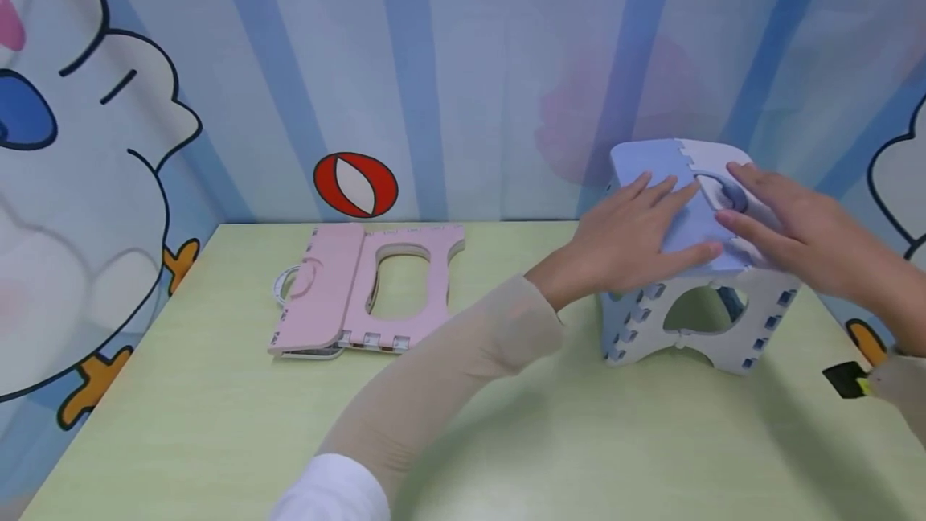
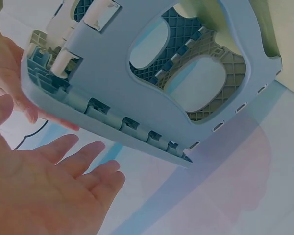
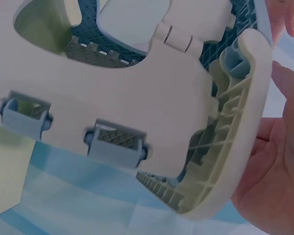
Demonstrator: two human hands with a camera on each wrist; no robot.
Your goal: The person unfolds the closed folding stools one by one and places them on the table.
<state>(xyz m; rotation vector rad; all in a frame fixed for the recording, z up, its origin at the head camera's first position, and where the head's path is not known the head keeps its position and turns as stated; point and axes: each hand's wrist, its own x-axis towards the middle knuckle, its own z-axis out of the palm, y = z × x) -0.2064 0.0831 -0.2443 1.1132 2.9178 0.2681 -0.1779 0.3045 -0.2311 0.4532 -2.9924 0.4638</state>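
Note:
A blue and white folding stool (image 1: pixel 644 320) stands unfolded on its legs at the right of the table. Over the blue half of its top lies the left hand (image 1: pixel 637 231), palm down with spread, straight fingers. The right hand (image 1: pixel 810 231) is at the white half, its fingers extended near the blue handle (image 1: pixel 731 193). From below, the left wrist view gives the stool's blue side (image 2: pixel 108 63) with the left palm (image 2: pixel 49 186) beside the top's edge. In the right wrist view the white side (image 3: pixel 137 93) shows, with the right palm (image 3: pixel 269 171) behind the top's rim.
A pink folding stool (image 1: pixel 325 288) lies folded flat on the pale green table (image 1: pixel 217 424), left of centre. Behind the table hangs a blue striped backdrop (image 1: pixel 470 87) with cartoon figures. A small dark object (image 1: pixel 845 380) is near the right sleeve.

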